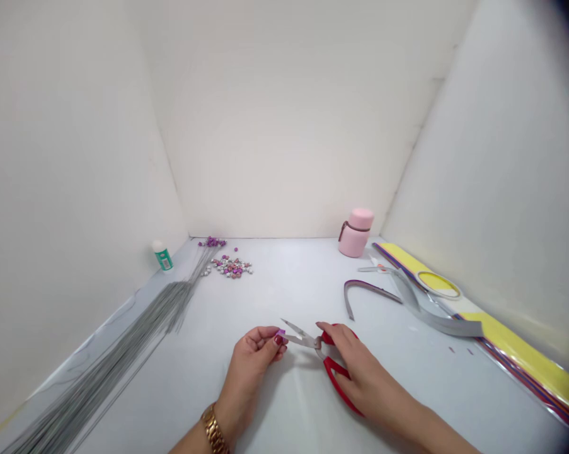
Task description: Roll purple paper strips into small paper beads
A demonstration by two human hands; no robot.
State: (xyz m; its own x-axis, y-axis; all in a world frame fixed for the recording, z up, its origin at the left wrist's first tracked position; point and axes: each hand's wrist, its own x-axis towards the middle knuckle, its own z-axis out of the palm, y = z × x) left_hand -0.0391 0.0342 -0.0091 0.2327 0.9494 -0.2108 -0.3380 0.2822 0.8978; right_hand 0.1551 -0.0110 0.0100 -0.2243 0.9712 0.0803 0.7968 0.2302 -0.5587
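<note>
My left hand (258, 353) pinches a small purple piece (281, 333), possibly paper or ribbon, between thumb and forefinger. In my right hand (353, 362) is a pair of red-handled scissors (307, 340). The scissors' blades stand apart, and the lower one reaches to the purple piece at my left fingertips. Whether that blade touches the piece, I cannot tell. Beyond the scissors, to the right, a curled grey and purple strip (367, 285) rests on the table.
Thin grey wires (137, 328) lie along the left, some tipped with purple beads (212, 241). Loose beads (232, 267) and a glue stick (163, 257) are nearby. A pink flask (356, 233) stands at the back. Yellow sheets (511, 343), a tape roll (438, 284) and a grey ribbon (447, 325) lie right.
</note>
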